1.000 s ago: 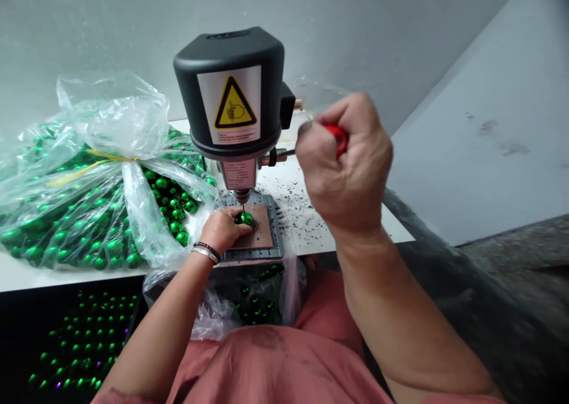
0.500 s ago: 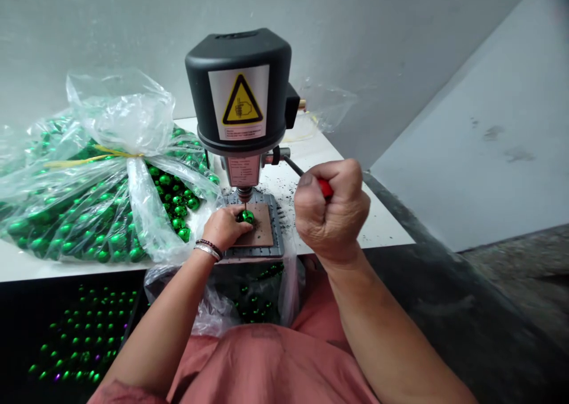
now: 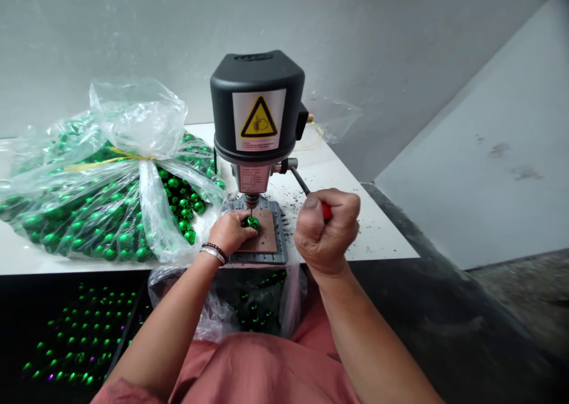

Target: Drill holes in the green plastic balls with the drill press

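My left hand [image 3: 232, 232] pinches a shiny green ball [image 3: 252, 222] on the brown board [image 3: 267, 236] under the drill press [image 3: 256, 111]. The thin drill bit [image 3: 251, 212] comes down at the top of the ball; whether its tip is inside, I cannot tell. My right hand [image 3: 328, 229] is wrapped round the red knob [image 3: 326, 211] of the feed lever [image 3: 300, 180], to the right of the press. Beneath the board lies the grey slotted base [image 3: 281, 250] of the press.
A clear plastic bag [image 3: 149, 208] full of green balls, bound with a yellow tie [image 3: 127, 153], fills the table's left. Dark shavings litter the white table [image 3: 355, 238]. Below its edge, another plastic bag [image 3: 217, 318] holds green balls; a dark tray [image 3: 26, 315] of balls sits lower left.
My right hand has pulled the lever lower, and the chuck and bit sit lower against the ball. My left hand still holds the ball. The whole view has shifted slightly.
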Available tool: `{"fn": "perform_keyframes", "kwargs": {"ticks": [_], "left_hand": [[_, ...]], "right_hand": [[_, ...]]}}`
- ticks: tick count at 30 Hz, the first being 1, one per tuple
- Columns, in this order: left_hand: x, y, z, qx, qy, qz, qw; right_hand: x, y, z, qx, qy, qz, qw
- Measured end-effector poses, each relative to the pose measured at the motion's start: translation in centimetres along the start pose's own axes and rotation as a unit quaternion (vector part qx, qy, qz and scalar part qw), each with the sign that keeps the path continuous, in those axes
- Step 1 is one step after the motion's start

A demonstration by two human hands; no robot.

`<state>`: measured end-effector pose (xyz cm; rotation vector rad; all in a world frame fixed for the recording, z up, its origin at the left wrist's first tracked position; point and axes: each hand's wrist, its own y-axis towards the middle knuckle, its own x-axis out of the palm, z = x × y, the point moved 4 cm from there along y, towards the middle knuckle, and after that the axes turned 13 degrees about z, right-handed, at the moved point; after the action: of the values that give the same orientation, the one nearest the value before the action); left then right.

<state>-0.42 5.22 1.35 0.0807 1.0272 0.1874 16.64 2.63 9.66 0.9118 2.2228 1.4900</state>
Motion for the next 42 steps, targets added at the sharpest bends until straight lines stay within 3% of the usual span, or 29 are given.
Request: {"fn": "perform_keyframes", "kwargs": {"ticks": [10,15,18,20,22,24,26,29,32,34,35,37,42], "left_hand": [[-0.2,-0.1,0.1,0.013,-0.018,0.008,1.000],[-0.2,-0.1,0.1,-0.004,-0.031,0.012,0.999],[-0.8,-0.9,0.0,-0.030,-0.049,0.018,0.998],[-1.3,-1.8,-0.1,-0.032,-0.066,-0.011,0.997],[-1.7,-3.0,0.0,-0.014,-0.094,-0.085,0.992],[-2.1,-3.9,0.0,-0.005,-0.133,-0.149,0.980],[-2.4,-4.2,-0.2,-0.025,-0.173,-0.161,0.971],[-2.4,-3.9,-1.1,-0.118,-0.254,-0.108,0.954],[-1.8,-3.5,-1.8,-0.229,-0.393,-0.058,0.888],[-1.5,-3.5,-2.0,-0.259,-0.456,-0.040,0.851],[-1.4,-3.5,-2.1,-0.260,-0.465,-0.035,0.846],[-1.3,-3.6,-2.1,-0.241,-0.446,-0.043,0.861],[-1.1,-3.1,-2.3,-0.133,-0.330,-0.035,0.934]], "right_hand": [[0.2,-2.0,1.1,0.013,0.060,-0.006,0.998],[0.8,2.4,-0.5,0.034,0.011,0.033,0.999],[1.9,5.8,-1.2,0.074,0.004,0.000,0.997],[2.4,7.0,-1.3,0.090,0.007,-0.011,0.996],[2.6,7.3,-1.2,0.099,0.013,-0.017,0.995],[2.6,7.1,-1.1,0.104,0.015,-0.018,0.994],[2.6,6.8,-1.0,0.105,0.013,-0.017,0.994],[2.5,6.7,-1.1,0.106,0.020,-0.024,0.994],[2.4,6.7,-1.2,0.105,0.026,-0.029,0.994],[2.3,6.7,-1.2,0.107,0.025,-0.027,0.994],[2.3,6.6,-1.2,0.109,0.026,-0.026,0.993],[2.2,6.5,-1.2,0.111,0.030,-0.025,0.993],[2.1,6.3,-1.2,0.104,0.041,-0.032,0.993]]}}
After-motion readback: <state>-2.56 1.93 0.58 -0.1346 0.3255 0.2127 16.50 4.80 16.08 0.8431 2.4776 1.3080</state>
